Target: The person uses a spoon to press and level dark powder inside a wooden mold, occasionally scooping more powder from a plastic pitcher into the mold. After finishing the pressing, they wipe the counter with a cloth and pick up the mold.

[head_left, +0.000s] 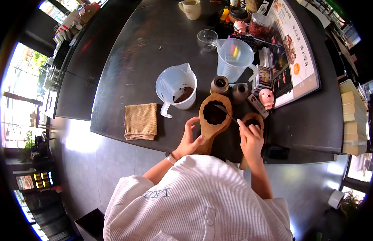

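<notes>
A wooden mould [227, 125] with a scalloped hollow lies near the counter's front edge, its hollow lined with dark brown powder or crumbs. My left hand [189, 138] is beside its handle, fingers apart and thumb tip at the handle's edge. In my right hand [250, 138] is a thin metal spatula [223, 109], pinched between thumb and fingers, its blade over the hollow. A second wooden mould [246, 116], also dark inside, sits partly hidden behind that hand. Left of the first mould, a clear measuring jug [166, 82] contains some dark brown powder.
A folded brown cloth [140, 121] lies at front left. Two small brown jars [219, 84] [239, 93] stand behind the moulds. Further back are another measuring jug [234, 60], a glass cup [207, 39] and a mug [191, 10]. A pink pig figurine [266, 98] and a menu board [300, 60] stand right.
</notes>
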`<move>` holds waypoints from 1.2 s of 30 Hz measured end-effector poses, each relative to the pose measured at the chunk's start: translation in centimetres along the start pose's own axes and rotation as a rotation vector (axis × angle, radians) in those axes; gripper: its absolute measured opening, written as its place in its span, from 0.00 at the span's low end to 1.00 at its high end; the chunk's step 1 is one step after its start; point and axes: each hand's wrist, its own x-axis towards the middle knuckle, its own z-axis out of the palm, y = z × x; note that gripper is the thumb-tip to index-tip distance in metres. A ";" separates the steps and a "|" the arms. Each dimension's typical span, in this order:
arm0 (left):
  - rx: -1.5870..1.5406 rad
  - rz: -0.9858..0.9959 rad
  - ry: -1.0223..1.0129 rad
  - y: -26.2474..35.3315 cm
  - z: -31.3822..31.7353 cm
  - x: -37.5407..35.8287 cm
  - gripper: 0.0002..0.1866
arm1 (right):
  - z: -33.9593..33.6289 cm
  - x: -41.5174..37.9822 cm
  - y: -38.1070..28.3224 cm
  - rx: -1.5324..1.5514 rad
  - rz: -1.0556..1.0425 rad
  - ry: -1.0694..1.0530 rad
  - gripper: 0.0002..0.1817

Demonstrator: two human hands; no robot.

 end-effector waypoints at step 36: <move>-0.175 -0.039 0.056 0.4 5.2 0.3 0.55 | 3.1 -2.9 -2.3 0.266 0.251 -0.062 0.17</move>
